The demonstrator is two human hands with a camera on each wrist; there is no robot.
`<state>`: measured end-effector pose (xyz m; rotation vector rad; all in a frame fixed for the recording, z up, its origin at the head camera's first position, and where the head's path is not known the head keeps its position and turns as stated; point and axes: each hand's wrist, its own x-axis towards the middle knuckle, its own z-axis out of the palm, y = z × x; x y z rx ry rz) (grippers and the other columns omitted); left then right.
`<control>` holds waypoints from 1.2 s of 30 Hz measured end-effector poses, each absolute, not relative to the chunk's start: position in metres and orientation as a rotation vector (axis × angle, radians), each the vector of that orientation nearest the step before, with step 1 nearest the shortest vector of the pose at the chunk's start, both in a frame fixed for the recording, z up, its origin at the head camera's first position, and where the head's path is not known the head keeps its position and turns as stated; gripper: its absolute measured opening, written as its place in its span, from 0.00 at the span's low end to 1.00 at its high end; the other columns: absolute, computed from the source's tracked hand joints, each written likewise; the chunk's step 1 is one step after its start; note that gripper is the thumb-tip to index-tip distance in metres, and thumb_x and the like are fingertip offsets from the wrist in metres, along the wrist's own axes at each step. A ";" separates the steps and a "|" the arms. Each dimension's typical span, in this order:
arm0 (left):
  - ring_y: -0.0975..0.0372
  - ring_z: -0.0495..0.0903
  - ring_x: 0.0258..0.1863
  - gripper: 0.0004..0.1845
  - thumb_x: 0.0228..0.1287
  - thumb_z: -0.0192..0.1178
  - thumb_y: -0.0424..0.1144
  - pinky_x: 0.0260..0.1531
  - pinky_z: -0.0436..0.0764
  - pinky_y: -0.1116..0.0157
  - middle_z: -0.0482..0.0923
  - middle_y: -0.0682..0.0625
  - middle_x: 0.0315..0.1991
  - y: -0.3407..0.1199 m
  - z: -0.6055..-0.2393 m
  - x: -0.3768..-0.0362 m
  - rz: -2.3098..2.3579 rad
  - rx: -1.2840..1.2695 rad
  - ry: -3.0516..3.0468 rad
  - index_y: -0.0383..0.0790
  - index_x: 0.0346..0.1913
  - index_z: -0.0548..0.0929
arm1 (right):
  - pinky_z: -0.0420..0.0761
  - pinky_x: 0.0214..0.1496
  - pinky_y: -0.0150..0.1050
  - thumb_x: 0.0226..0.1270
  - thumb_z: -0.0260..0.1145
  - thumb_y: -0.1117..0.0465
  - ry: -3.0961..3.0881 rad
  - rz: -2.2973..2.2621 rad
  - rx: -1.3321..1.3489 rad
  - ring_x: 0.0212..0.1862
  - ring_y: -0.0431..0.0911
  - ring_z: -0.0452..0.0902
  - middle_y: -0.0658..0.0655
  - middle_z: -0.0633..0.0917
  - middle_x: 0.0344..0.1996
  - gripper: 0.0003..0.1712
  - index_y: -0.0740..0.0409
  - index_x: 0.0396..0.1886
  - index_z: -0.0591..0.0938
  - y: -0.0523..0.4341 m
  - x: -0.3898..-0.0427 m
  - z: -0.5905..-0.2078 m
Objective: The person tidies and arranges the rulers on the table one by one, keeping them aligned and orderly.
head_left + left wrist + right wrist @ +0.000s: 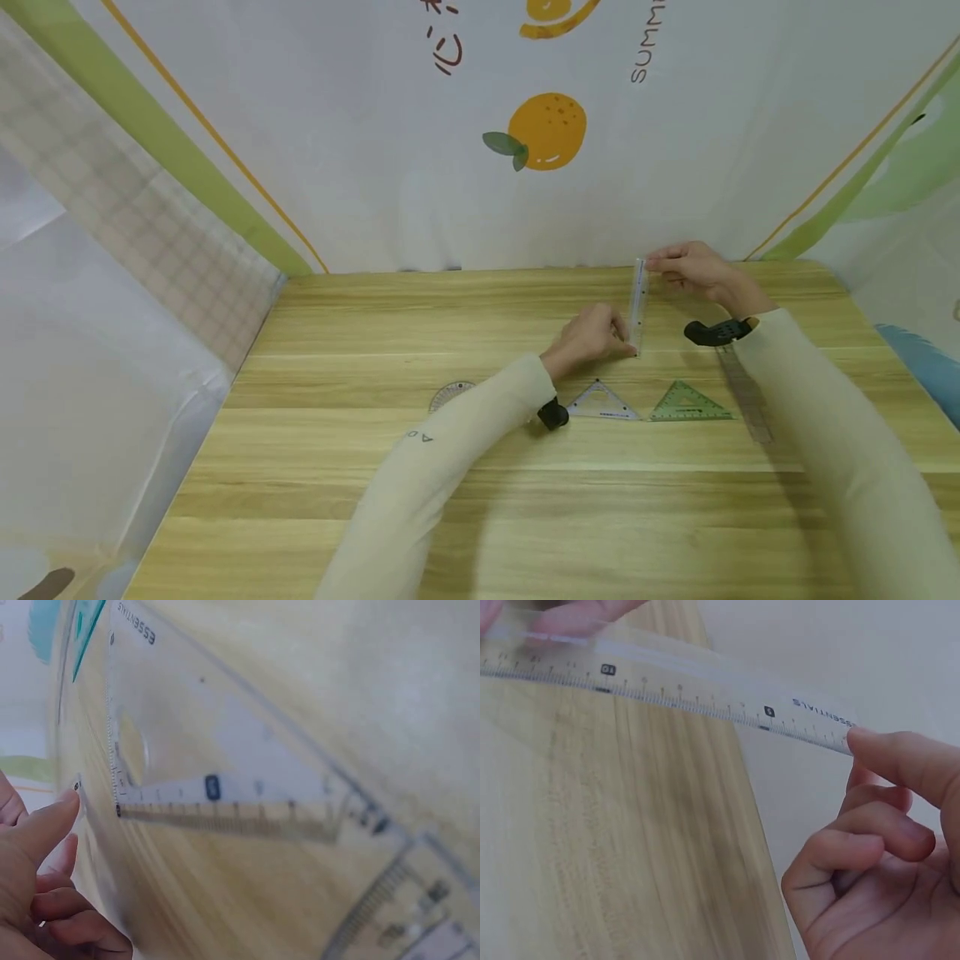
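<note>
Clear ruler [639, 306] is held by its two ends only: right hand [693, 267] pinches the far end with fingertips, other fingers curled in; left hand [592, 333] has fingertips on the near end, fingers curled. Ruler sits at or just over the wooden table [375, 467]; can't tell which. Risk: thin, slick plastic with tip-only contact could slip or flex and snap out of either pinch. Just below the left-hand grip lie a clear set square [602, 402] and a green set square [690, 402]; a dropped end could knock them.
</note>
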<state>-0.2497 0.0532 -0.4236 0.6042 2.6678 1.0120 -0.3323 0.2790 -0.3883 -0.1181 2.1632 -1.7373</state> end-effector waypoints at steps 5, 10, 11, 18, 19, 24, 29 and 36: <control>0.67 0.73 0.27 0.08 0.60 0.76 0.42 0.25 0.74 0.72 0.78 0.59 0.33 0.050 -0.419 -0.247 1.070 0.652 2.612 0.44 0.32 0.88 | 0.55 0.29 0.38 0.76 0.64 0.64 2.065 -1.830 -0.109 0.21 0.41 0.52 0.48 0.68 0.20 0.08 0.54 0.39 0.89 0.279 -0.328 -0.384; 0.67 0.64 0.17 0.06 0.63 0.73 0.38 0.20 0.66 0.72 0.71 0.54 0.19 0.045 -0.421 -0.247 1.257 0.754 2.470 0.39 0.34 0.87 | 0.55 0.30 0.38 0.76 0.62 0.67 1.980 -1.945 -0.118 0.23 0.43 0.49 0.49 0.69 0.23 0.08 0.58 0.40 0.88 0.277 -0.320 -0.376; 0.67 0.62 0.16 0.06 0.64 0.73 0.37 0.20 0.65 0.71 0.68 0.53 0.17 0.043 -0.421 -0.246 1.302 0.782 2.439 0.38 0.35 0.87 | 0.55 0.30 0.38 0.76 0.62 0.67 1.969 -1.965 -0.121 0.23 0.43 0.49 0.49 0.69 0.23 0.08 0.59 0.41 0.88 0.277 -0.319 -0.375; 0.66 0.57 0.15 0.05 0.65 0.71 0.33 0.22 0.63 0.70 0.60 0.54 0.15 0.037 -0.421 -0.237 1.544 0.844 2.292 0.34 0.39 0.87 | 0.58 0.26 0.35 0.76 0.63 0.66 1.998 -2.010 -0.160 0.19 0.39 0.56 0.48 0.69 0.20 0.07 0.59 0.42 0.87 0.275 -0.311 -0.372; 0.66 0.57 0.15 0.06 0.66 0.71 0.34 0.22 0.63 0.71 0.60 0.55 0.15 0.037 -0.421 -0.235 1.564 0.832 2.285 0.34 0.40 0.87 | 0.59 0.25 0.35 0.76 0.63 0.65 2.023 -2.002 -0.161 0.19 0.39 0.57 0.48 0.70 0.19 0.07 0.59 0.41 0.87 0.275 -0.310 -0.372; 0.66 0.55 0.16 0.05 0.67 0.70 0.35 0.23 0.62 0.70 0.58 0.54 0.16 0.034 -0.420 -0.222 1.669 0.808 2.249 0.36 0.41 0.87 | 0.64 0.22 0.33 0.76 0.65 0.61 2.162 -1.961 -0.175 0.18 0.39 0.59 0.48 0.72 0.19 0.06 0.56 0.40 0.88 0.269 -0.302 -0.371; 0.66 0.54 0.16 0.04 0.68 0.68 0.35 0.23 0.62 0.71 0.57 0.54 0.16 0.031 -0.418 -0.207 1.740 0.838 2.257 0.37 0.41 0.86 | 0.68 0.25 0.35 0.75 0.66 0.60 2.248 -1.951 -0.217 0.19 0.41 0.58 0.48 0.72 0.20 0.06 0.55 0.42 0.88 0.261 -0.293 -0.370; 0.67 0.56 0.17 0.06 0.68 0.69 0.36 0.24 0.62 0.72 0.59 0.54 0.17 0.024 -0.416 -0.193 1.719 0.900 2.343 0.36 0.41 0.87 | 0.74 0.31 0.34 0.74 0.67 0.58 2.366 -1.855 -0.278 0.21 0.40 0.60 0.46 0.75 0.22 0.09 0.57 0.45 0.87 0.248 -0.282 -0.364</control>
